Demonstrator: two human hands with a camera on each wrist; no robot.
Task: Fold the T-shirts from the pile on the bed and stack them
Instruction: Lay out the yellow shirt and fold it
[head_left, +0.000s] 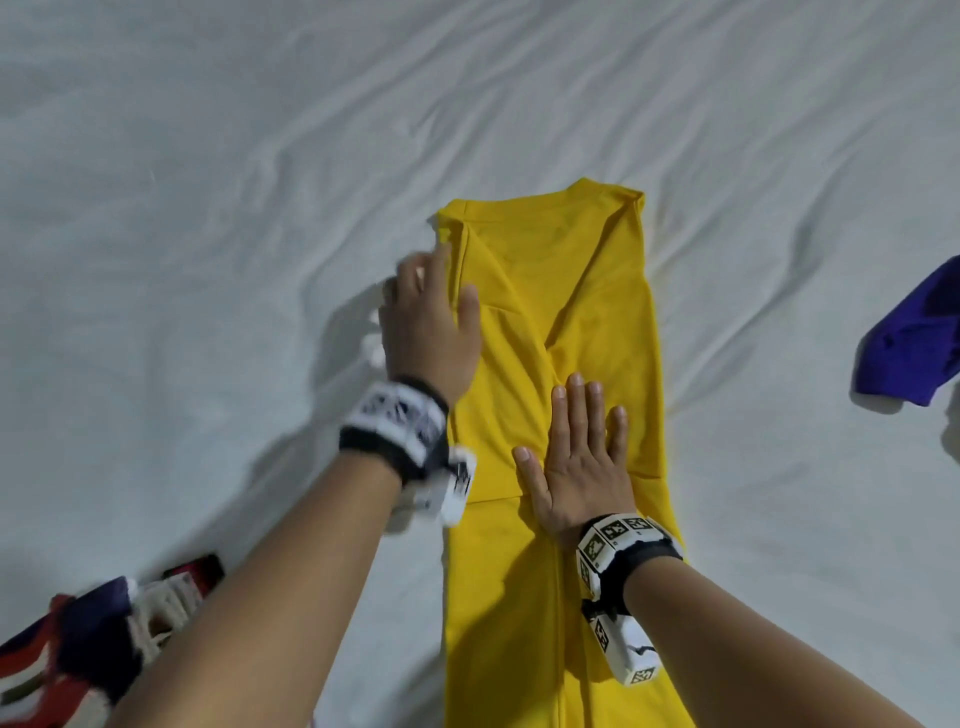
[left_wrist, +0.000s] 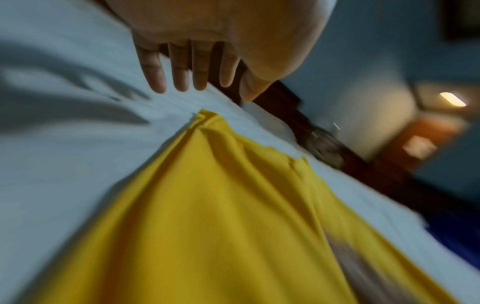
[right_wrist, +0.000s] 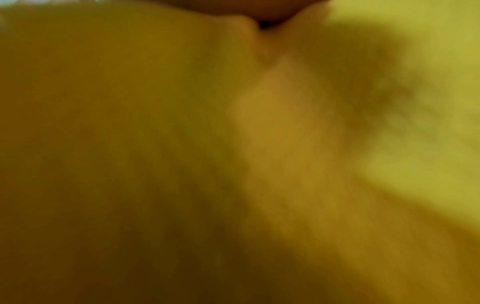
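The yellow T-shirt lies lengthwise, collar pointing away. The right hand presses it flat, fingers straight. The left hand, fingers extended, grasps nothing.

We see a wrinkled white bedsheet filling the head view. In the left wrist view, a dark wooden bed frame edges it; beyond are a blurred blue-grey wall and a glowing lamp.

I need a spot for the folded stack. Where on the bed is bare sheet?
Bare white sheet spreads beyond the yellow T-shirt's collar and left of the left hand. A narrower strip lies between the shirt and the purple garment. The near-left corner is crowded by the clothes pile.
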